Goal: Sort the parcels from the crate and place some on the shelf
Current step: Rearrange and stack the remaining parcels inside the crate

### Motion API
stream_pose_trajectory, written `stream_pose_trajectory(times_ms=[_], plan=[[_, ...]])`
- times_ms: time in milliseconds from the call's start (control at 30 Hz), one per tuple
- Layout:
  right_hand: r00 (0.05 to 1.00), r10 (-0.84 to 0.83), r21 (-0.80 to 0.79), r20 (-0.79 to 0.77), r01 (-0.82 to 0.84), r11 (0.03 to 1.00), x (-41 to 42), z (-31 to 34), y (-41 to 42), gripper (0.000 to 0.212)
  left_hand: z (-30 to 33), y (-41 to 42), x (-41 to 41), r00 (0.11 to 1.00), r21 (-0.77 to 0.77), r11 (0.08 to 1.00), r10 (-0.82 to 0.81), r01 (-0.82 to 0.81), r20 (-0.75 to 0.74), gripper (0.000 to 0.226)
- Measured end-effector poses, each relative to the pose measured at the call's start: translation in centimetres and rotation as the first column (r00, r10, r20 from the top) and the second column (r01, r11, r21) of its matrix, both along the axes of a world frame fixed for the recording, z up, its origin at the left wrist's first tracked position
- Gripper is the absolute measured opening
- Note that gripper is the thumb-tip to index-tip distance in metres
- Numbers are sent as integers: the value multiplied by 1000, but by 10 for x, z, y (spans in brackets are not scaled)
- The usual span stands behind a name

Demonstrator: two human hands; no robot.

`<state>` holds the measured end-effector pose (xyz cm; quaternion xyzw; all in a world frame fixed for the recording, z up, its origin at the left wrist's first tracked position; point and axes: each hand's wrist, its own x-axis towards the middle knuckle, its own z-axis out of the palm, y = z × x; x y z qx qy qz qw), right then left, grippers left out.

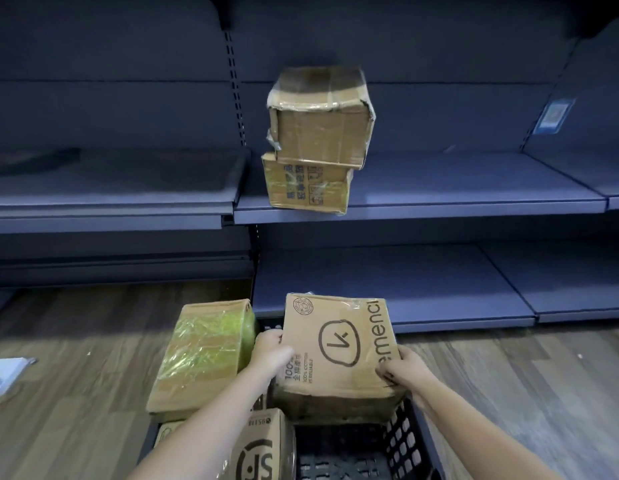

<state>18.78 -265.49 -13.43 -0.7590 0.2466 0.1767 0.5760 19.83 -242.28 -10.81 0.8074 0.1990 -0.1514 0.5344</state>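
Observation:
A brown printed cardboard parcel [339, 344] is held between both hands over the far end of the black crate [401, 445]. My left hand [270, 351] grips its left edge and my right hand [401, 370] grips its right near corner. A parcel wrapped in yellow tape [204, 355] lies at the crate's left side. Another parcel with a round black logo [259, 448] sits in the crate under my left forearm. Two taped parcels are stacked on the dark blue shelf [439, 199]: a larger one [322, 119] on top of a smaller one [308, 185].
The blue shelving has a lower shelf board [387, 289] right behind the crate and more shelf bays to the left and right. The floor is wood plank. A white object [3, 372] lies on the floor at the far left.

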Motion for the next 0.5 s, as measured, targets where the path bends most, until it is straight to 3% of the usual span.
stream_pose_trajectory(times_ms=[133, 300, 367, 500], plan=[[987, -88, 97, 136, 75, 992, -6, 53, -8, 39, 64, -1, -10, 982, -76, 997, -1, 15, 188, 28], [936, -30, 233, 350, -57, 971, -25, 122, -14, 45, 127, 7, -28, 950, -152, 988, 54, -7, 308, 69], [924, -5, 284, 381, -112, 952, -32, 143, -16, 42, 144, 10, -36, 941, -221, 975, 64, 12, 333, 67], [880, -29, 290, 475, -125, 949, -40, 164, -23, 40, 165, 13, -52, 905, -216, 960, -73, 178, 418, 65]])
